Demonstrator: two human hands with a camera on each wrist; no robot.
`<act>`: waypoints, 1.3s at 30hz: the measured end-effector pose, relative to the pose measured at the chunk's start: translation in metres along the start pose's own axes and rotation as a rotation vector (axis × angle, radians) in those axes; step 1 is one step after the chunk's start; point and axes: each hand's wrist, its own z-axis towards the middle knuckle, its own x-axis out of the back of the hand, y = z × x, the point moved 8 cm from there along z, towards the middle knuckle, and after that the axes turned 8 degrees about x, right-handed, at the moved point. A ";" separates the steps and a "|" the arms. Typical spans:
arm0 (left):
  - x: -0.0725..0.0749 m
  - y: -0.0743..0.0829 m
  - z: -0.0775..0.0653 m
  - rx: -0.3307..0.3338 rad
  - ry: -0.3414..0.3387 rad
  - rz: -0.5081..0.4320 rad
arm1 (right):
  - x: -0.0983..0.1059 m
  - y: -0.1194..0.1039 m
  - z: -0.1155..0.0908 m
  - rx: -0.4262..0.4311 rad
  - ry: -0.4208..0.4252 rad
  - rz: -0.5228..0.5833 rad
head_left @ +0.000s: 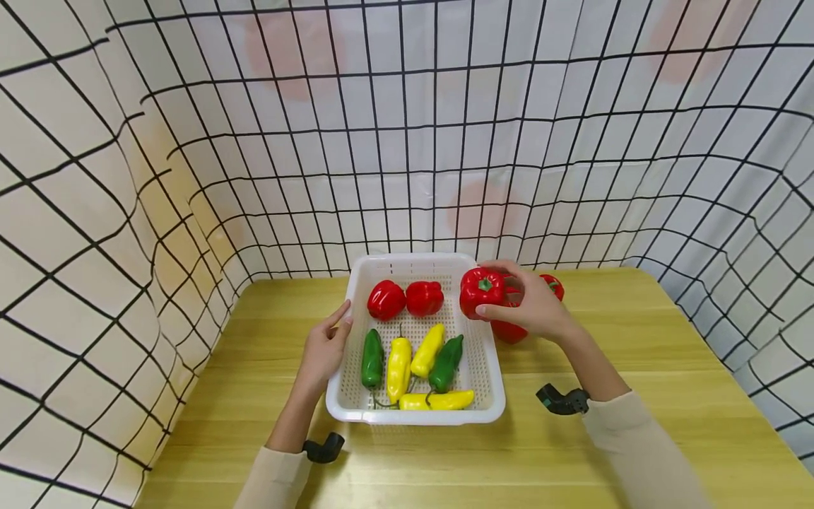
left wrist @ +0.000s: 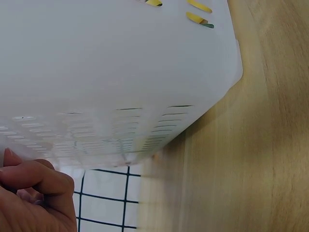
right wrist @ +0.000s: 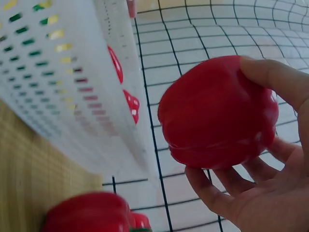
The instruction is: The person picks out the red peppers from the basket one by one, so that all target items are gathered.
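Note:
My right hand point(head_left: 537, 304) holds a glossy red bell pepper point(head_left: 481, 291) up over the right rim of a white plastic basket point(head_left: 416, 417). In the right wrist view, thumb and fingers span this pepper point(right wrist: 217, 113) beside the basket wall point(right wrist: 91, 92). My left hand point(head_left: 326, 348) grips the basket's left rim, and in the left wrist view its curled fingers point(left wrist: 36, 176) lie against the slotted side. Inside the basket, two red bell peppers point(head_left: 386, 300) sit at the back. Yellow long peppers point(head_left: 398, 367) and green ones point(head_left: 372, 359) lie toward the front.
On the table just right of the basket is another red bell pepper point(head_left: 509, 332), partly behind my right hand. One more red pepper point(head_left: 553, 285) shows beyond that hand. A black wire grid point(head_left: 407, 155) with white sheeting surrounds the wooden table point(head_left: 572, 452) at back and sides.

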 end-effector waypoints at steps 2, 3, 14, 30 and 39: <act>0.000 0.000 0.000 0.001 0.001 0.003 | 0.008 0.002 -0.005 -0.007 0.016 0.000; 0.001 0.000 0.000 0.001 0.001 0.003 | 0.011 0.003 -0.008 -0.012 0.022 0.005; 0.002 -0.004 0.001 0.005 -0.002 -0.001 | 0.048 0.024 -0.037 -0.029 0.079 -0.023; 0.004 -0.004 0.002 0.008 0.001 -0.011 | 0.070 0.064 -0.061 -0.063 0.111 0.007; 0.001 -0.004 0.002 0.007 -0.001 -0.009 | 0.075 0.093 -0.071 -0.100 0.103 -0.005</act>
